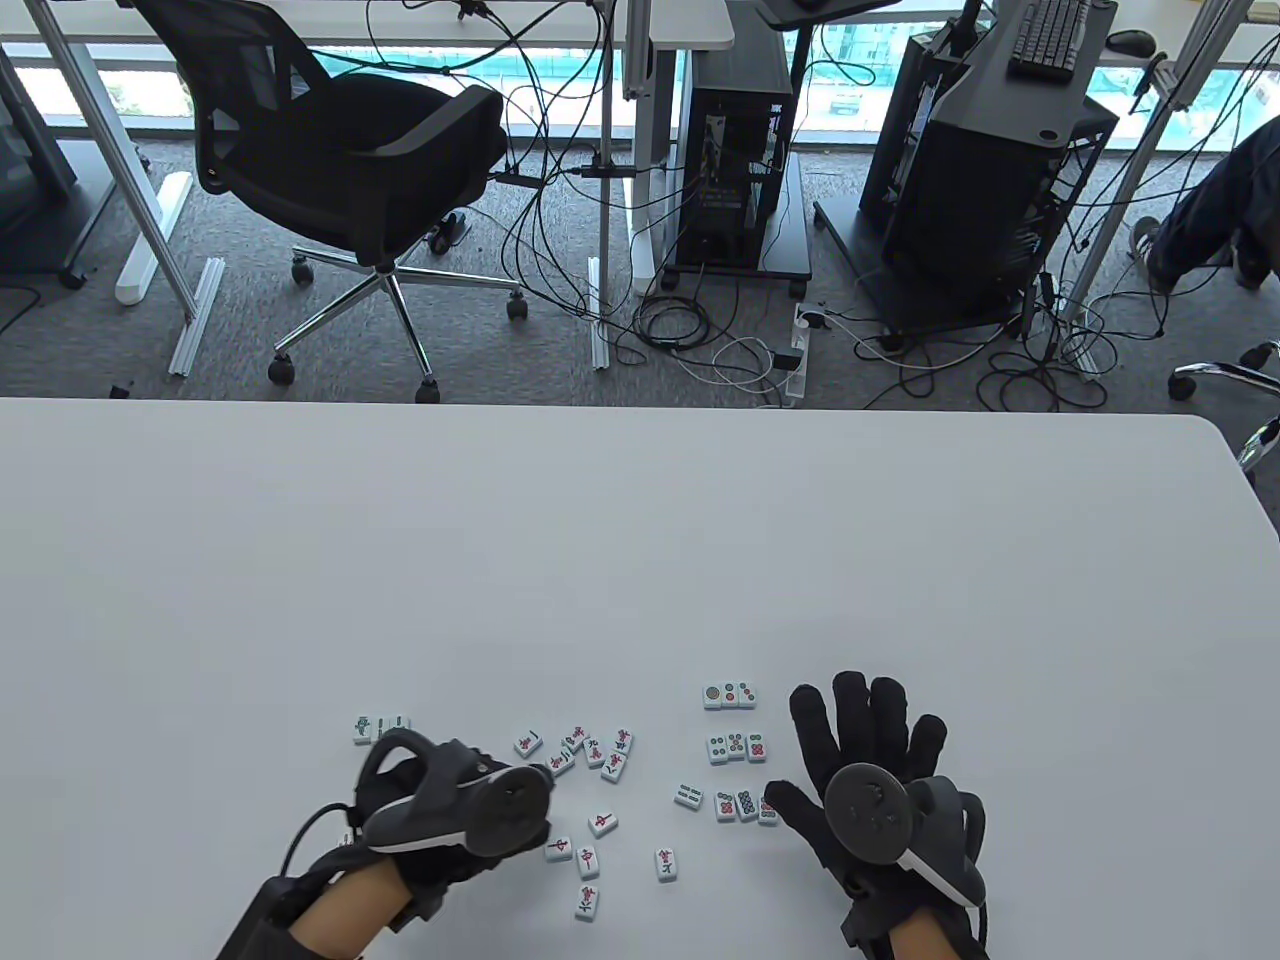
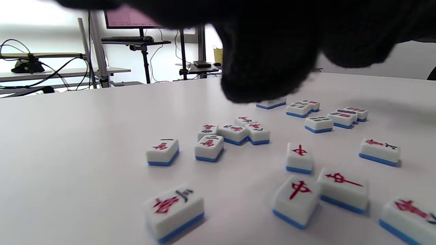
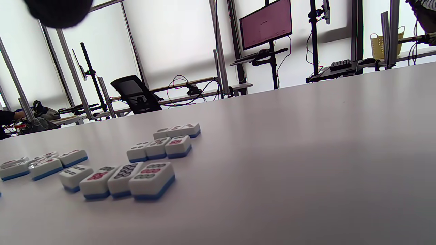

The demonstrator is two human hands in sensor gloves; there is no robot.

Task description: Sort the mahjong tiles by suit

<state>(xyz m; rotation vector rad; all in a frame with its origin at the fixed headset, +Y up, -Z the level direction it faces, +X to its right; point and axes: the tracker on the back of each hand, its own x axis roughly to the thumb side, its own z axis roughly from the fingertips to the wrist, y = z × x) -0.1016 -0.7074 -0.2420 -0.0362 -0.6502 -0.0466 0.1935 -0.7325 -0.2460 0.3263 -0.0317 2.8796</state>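
Far left, two bamboo tiles [image 1: 379,727] lie just beyond the left hand [image 1: 450,800], whose fingers are hidden under its tracker, so I cannot tell their state. The loose character tiles [image 1: 590,750] and red-centre tiles [image 1: 587,860] beside it probably want gathering next: slide each flat, clear of its neighbours. Right of them, three rows of dot tiles [image 1: 738,748] sit tidy. The right hand [image 1: 868,760] rests spread beside them. The tabletop [image 1: 640,520] offers wide room beyond; its near edge is close.
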